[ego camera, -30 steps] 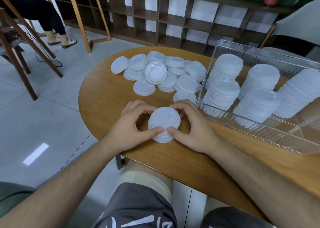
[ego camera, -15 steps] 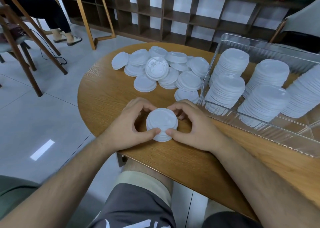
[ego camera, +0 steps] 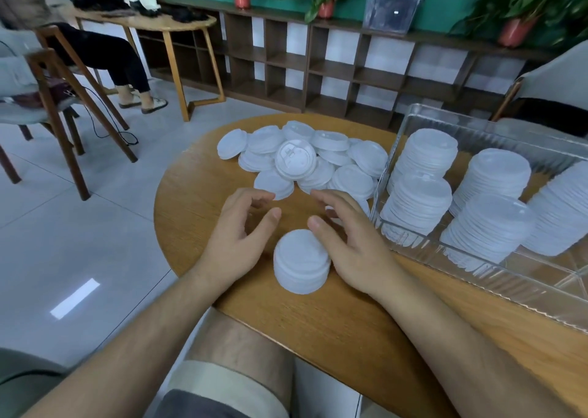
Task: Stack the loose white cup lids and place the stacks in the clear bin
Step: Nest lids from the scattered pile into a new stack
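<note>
Fingers of my left hand: loosely curled, holding nothing. Short lid stack stands between my hands. Right hand: likewise slack, empty, palm inward. Loose lids lie at twelve o'clock, clear bin at three. Judgement: stacking step; next move calls for gathering more lids.

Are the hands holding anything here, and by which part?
Nothing is held: the left hand and right hand are open on either side of the lid stack.
</note>
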The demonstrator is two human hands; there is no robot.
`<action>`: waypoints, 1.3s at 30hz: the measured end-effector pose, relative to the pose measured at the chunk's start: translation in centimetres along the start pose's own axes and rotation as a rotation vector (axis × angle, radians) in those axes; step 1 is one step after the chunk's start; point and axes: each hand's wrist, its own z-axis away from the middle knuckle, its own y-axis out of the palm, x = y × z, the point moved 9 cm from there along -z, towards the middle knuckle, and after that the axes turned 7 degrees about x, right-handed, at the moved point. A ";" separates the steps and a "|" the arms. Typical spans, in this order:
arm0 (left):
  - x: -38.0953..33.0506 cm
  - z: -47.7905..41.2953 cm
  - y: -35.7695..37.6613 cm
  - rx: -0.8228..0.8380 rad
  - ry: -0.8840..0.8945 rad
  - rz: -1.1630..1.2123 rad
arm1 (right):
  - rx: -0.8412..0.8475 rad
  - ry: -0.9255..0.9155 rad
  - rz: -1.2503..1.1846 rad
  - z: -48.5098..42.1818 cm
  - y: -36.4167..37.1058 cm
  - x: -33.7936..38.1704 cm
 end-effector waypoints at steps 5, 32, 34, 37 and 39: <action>1.2 -5.6 -0.9 -0.198 0.084 -0.250 | -0.092 0.038 -0.045 -6.3 -0.2 1.7; 2.4 -8.3 0.2 -0.150 0.020 -0.318 | -0.222 0.121 0.135 -9.4 -0.8 -0.7; 2.4 -8.0 -0.2 -0.162 0.014 -0.239 | -0.209 0.104 0.130 -9.1 -0.8 -0.3; 2.3 -7.5 -0.5 -0.133 0.019 -0.154 | -0.181 0.085 0.112 -8.2 -0.9 0.0; 2.0 -7.0 -0.4 -0.097 0.038 -0.116 | -0.153 0.071 0.094 -7.6 -0.7 -0.1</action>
